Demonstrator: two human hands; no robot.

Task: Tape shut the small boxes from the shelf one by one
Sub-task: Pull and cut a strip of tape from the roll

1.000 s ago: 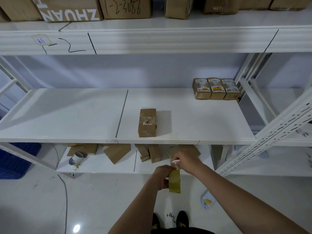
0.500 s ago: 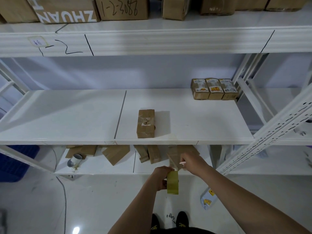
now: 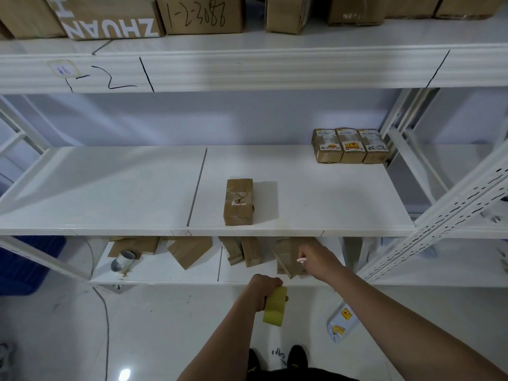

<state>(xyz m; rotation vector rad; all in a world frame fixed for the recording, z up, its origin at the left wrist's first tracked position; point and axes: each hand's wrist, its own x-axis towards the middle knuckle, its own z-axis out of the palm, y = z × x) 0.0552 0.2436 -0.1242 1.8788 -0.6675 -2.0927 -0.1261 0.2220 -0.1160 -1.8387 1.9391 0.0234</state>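
My left hand (image 3: pixel 262 290) grips a yellow tape roll (image 3: pixel 275 306) below the shelf's front edge. Up and to the right of it, my right hand (image 3: pixel 319 261) is stretched toward a brown box (image 3: pixel 284 257) on the lower shelf (image 3: pixel 165 273); its fingers are loosely bent and hold nothing I can see. One small brown box (image 3: pixel 238 202), with crumpled tape on top, lies on the middle shelf (image 3: pixel 110 188). Three labelled small boxes (image 3: pixel 350 145) stand in a row at that shelf's back right.
Several more brown boxes (image 3: pixel 189 250) lie scattered on the lower shelf beside a grey tape core (image 3: pixel 122 261). Large cartons (image 3: pixel 200 12) fill the top shelf. On the floor are a blue crate (image 3: pixel 24 265), a cable (image 3: pixel 105 325) and a white packet (image 3: pixel 342 321).
My right hand left the top of the tape roll and moved up and right toward the lower-shelf box. My left hand with the roll stayed about where it was.
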